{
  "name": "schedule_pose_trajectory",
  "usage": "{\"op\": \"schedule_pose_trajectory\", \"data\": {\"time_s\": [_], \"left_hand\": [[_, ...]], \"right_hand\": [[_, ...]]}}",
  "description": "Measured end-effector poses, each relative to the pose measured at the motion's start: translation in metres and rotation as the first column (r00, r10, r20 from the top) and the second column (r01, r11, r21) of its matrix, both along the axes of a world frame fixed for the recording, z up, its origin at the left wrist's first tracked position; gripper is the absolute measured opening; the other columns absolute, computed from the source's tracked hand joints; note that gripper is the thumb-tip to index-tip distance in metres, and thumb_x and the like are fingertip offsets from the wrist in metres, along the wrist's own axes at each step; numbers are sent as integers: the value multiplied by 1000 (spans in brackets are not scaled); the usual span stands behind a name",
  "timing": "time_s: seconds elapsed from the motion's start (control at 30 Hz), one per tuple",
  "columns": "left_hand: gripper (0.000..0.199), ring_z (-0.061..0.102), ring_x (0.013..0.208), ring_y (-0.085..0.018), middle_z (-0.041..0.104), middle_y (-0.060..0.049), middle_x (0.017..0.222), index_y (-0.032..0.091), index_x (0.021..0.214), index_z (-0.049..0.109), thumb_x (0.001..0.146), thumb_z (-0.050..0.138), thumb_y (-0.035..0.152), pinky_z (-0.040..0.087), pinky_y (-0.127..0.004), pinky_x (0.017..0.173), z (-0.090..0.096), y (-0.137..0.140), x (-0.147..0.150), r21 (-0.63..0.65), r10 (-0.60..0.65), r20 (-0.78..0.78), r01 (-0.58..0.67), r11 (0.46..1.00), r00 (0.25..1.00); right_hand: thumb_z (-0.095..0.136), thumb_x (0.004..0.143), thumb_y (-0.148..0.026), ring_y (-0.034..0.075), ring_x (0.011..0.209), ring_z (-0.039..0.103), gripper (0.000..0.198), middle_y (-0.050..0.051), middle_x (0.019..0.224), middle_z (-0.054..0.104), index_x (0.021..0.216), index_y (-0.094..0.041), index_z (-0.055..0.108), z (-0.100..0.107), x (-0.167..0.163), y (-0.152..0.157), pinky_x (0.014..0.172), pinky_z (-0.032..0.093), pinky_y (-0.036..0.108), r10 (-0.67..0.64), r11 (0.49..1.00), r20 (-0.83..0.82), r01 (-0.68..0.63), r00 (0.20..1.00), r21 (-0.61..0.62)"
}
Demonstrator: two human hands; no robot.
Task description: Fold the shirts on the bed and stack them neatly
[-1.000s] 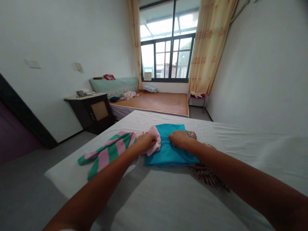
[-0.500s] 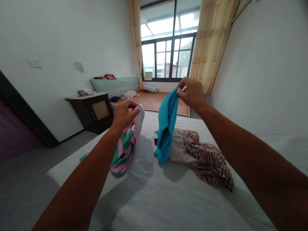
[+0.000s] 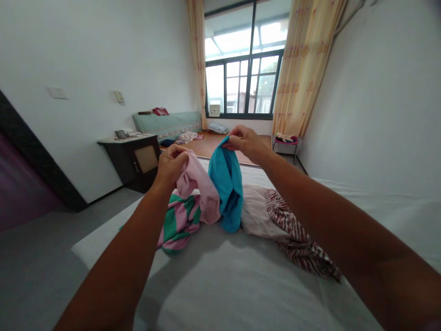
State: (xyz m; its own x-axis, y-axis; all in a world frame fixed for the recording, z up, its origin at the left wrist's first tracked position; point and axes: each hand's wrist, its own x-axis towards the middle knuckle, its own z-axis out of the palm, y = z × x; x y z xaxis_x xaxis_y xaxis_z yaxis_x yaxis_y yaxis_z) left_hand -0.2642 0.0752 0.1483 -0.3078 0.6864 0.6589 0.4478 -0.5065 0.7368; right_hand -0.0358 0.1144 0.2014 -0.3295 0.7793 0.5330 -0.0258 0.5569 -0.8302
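My left hand (image 3: 173,162) is closed on a plain pink cloth (image 3: 203,188), lifted above the bed. Below it lies a pink and green striped garment (image 3: 177,223); whether the two are one piece I cannot tell. Pinched by the fingers of my right hand (image 3: 243,140), a bright blue cloth (image 3: 225,179) hangs down, its lower end close to the sheet. The blue and pink cloths hang side by side in the middle. To the right, a crumpled beige cloth (image 3: 258,214) and a brown and white patterned one (image 3: 296,230) lie together on the bed, partly behind my right forearm.
A white sheet (image 3: 241,285) covers the bed in front of me. Beyond it are a brown mat (image 3: 200,145), a dark cabinet (image 3: 131,161) on the left, and a small stool (image 3: 287,140) by the curtain (image 3: 298,73). A clock (image 3: 214,110) stands at the window.
My right hand has moved left and a little lower with the blue cloth. My left hand has shifted slightly left, and the pink cloth is now spread toward the blue one.
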Motion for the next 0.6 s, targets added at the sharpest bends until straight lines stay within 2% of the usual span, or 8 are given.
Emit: {"op": "schedule_pose_trajectory", "data": {"time_s": [0.13, 0.2, 0.23, 0.27, 0.33, 0.47, 0.53, 0.6], "left_hand": [[20, 57, 67, -14, 62, 0, 72, 14, 77, 62, 67, 58, 31, 46, -23, 62, -39, 11, -19, -24, 76, 117, -74, 997, 990], [24, 60, 70, -16, 64, -2, 75, 14, 84, 64, 69, 59, 32, 47, -25, 64, -61, 11, -33, -79, 83, 93, -76, 994, 992], [27, 61, 74, -17, 65, -3, 79, 14, 89, 64, 69, 59, 32, 48, -27, 66, -69, 10, -40, -97, 88, 64, -81, 992, 994], [29, 63, 79, -19, 66, -5, 84, 15, 94, 65, 70, 59, 30, 49, -28, 68, -75, 8, -46, -102, 99, 30, -96, 990, 995], [30, 63, 88, -20, 67, -7, 93, 15, 98, 65, 70, 57, 25, 50, -30, 74, -79, 2, -50, -68, 140, -42, -143, 987, 989], [24, 63, 92, -19, 68, -6, 96, 17, 94, 67, 76, 51, 19, 51, -31, 80, -69, -16, -24, -10, 95, -213, -100, 995, 972], [23, 63, 91, -18, 68, -4, 95, 19, 92, 67, 79, 49, 17, 51, -32, 83, -65, -25, 2, -30, -45, -358, 36, 999, 933], [24, 62, 94, -18, 68, -3, 97, 21, 93, 68, 81, 48, 15, 49, -33, 88, -67, -31, 28, -75, -181, -520, 166, 983, 835]], "right_hand": [[55, 86, -31, 13, 84, 66, 13, 1, 87, 67, 89, -20, 50, -23, -13, -5, 83, 52, 33, 222, 971, -108, -209, 969, 120], [52, 88, -34, 14, 83, 66, 14, 2, 90, 68, 90, -20, 51, -49, -2, 1, 80, 52, 31, 184, 976, 60, -189, 981, 103], [52, 88, -32, 14, 80, 66, 13, 3, 89, 69, 88, -19, 53, -64, 7, 4, 77, 52, 29, 121, 986, 234, -144, 965, 83], [54, 86, -29, 13, 75, 66, 11, 3, 84, 69, 86, -18, 55, -78, 18, 8, 73, 51, 27, 30, 994, 442, -73, 896, 81], [55, 85, -26, 13, 69, 66, 11, 3, 80, 71, 87, -17, 61, -103, 43, 14, 71, 49, 25, -117, 992, 742, 46, 661, 116], [61, 80, -42, 22, 80, 68, 26, 9, 90, 73, 90, -20, 70, -133, 78, 8, 68, 48, 28, -207, 977, 971, 74, 123, 199], [63, 77, -43, 27, 88, 68, 29, 13, 97, 72, 92, -20, 73, -143, 81, 0, 68, 48, 30, -261, 962, 965, 79, -14, 261], [59, 80, -37, 29, 92, 67, 29, 18, 100, 71, 95, -16, 73, -150, 79, -7, 71, 48, 32, -292, 953, 955, 75, -44, 295]]}}
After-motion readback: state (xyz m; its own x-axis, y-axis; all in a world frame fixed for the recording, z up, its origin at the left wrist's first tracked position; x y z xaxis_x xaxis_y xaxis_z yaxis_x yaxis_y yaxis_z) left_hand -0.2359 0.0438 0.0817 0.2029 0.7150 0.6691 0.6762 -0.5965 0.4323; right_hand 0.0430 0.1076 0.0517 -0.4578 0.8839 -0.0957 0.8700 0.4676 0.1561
